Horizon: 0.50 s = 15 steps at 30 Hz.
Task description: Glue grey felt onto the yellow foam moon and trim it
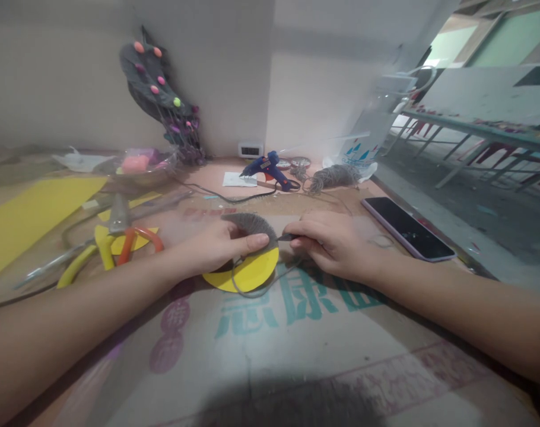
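A yellow disc [252, 270], partly wrapped in grey yarn [247, 224], lies on printed cardboard [297, 344] in the middle. My left hand [219, 244] grips the disc, thumb pressed across its wrapped top. My right hand [327, 240] sits just right of the disc, fingers pinched on the grey yarn strand at the disc's edge. A loose loop of that yarn trails under the disc toward me.
Orange and yellow handled scissors [118, 240] lie left on yellow paper scraps. A blue glue gun [270, 169] and a grey yarn bundle [334, 176] sit at the back. A phone [406, 228] lies right, near the edge. A large yellow sheet [25, 216] covers the far left.
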Tool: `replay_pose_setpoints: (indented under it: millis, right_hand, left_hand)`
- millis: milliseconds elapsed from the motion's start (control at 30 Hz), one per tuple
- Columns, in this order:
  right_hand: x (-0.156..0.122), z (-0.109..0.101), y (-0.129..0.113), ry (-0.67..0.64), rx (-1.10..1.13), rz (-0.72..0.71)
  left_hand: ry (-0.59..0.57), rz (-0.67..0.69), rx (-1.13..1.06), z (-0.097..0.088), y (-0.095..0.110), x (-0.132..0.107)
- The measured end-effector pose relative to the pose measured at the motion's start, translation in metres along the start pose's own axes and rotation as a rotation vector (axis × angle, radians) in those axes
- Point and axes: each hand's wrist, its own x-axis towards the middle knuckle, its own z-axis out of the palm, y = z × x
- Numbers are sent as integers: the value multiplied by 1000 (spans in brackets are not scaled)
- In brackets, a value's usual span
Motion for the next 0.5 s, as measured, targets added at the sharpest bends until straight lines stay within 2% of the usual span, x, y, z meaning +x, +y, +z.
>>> replay_pose_setpoints:
  millis: [133, 267, 400, 500]
  right_hand:
    - [-2, 1, -1, 54, 91, 101]
    - [5, -1, -3, 113, 310, 408]
    - [18, -1, -10, 26, 629, 717]
    - [22, 5, -16, -43, 860, 786]
  left_hand:
    - [65, -36, 29, 2, 0, 1]
    - [71, 40, -123, 7, -2, 4]
    - [58, 43, -144, 10, -2, 5]
    - [48, 104, -115, 11, 1, 3]
